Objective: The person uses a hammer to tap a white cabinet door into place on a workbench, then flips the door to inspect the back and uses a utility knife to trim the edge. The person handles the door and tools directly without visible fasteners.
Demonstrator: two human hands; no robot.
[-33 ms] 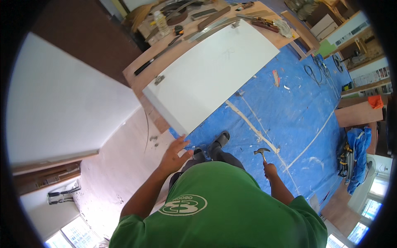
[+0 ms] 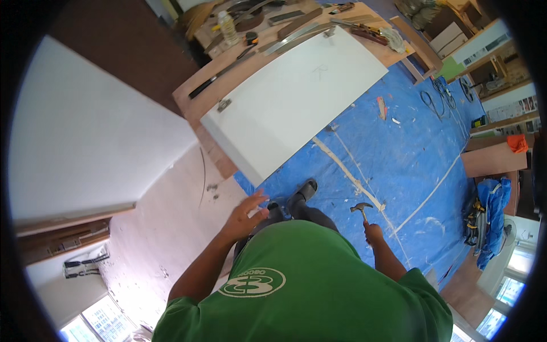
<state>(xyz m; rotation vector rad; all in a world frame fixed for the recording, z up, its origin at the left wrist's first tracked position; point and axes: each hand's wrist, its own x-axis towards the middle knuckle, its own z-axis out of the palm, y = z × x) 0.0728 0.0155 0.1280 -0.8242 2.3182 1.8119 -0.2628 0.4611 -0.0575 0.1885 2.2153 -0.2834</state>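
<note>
A white cabinet door panel (image 2: 302,102) lies on a wooden worktable (image 2: 181,97), with a metal hinge (image 2: 223,105) near its left end and another hinge (image 2: 328,33) at its far corner. My left hand (image 2: 244,218) is open, fingers apart, just short of the panel's near corner, and holds nothing. Low on my right side, my right hand (image 2: 373,233) is closed round the handle of a claw hammer (image 2: 360,207). The hammer's head points up and away from me, over the blue floor sheet.
Along the table's far side lie a tape measure (image 2: 251,38), a clear bottle (image 2: 227,27), metal strips and several tools. A blue sheet (image 2: 410,171) covers the floor. A cable (image 2: 436,102) lies at far right; boards (image 2: 494,159) stand at right. A white panel (image 2: 102,131) rises at left.
My left hand has drawn slightly back from the panel's near corner, its fingers lifting. The right hand keeps the hammer in almost the same place. The whole view has shifted a little.
</note>
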